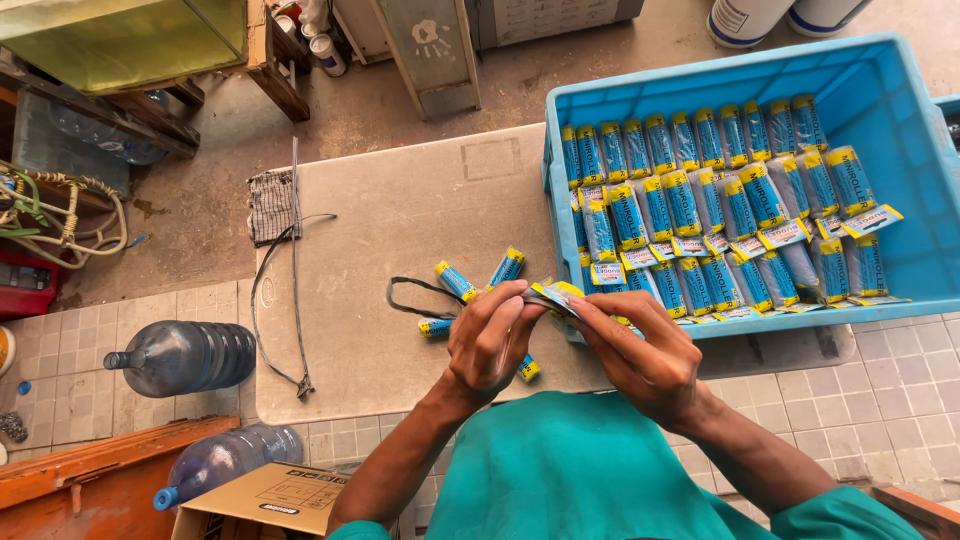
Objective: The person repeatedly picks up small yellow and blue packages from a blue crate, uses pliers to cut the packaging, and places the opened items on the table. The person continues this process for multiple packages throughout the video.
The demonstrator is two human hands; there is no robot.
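Note:
My left hand (487, 340) and my right hand (640, 350) meet over the front edge of a beige board (400, 220). Together they grip a small packaged roll with a yellow-and-blue label (555, 294), its end pinched between the fingers of both hands. Several similar small rolls (455, 280) lie loose on the board just beyond my left hand. A blue plastic crate (900, 130) to the right holds rows of packaged rolls (700, 200), each in clear wrap with a blue-and-yellow label. A black loop of cord (415, 296) lies beside the loose rolls.
A checked cloth mask (271, 205) with long straps lies at the board's left edge. Two large clear water bottles (185, 355) lie on the tiled floor at left, near a cardboard box (270, 500) and an orange wooden piece (90, 480). White tubs (745, 18) stand behind the crate.

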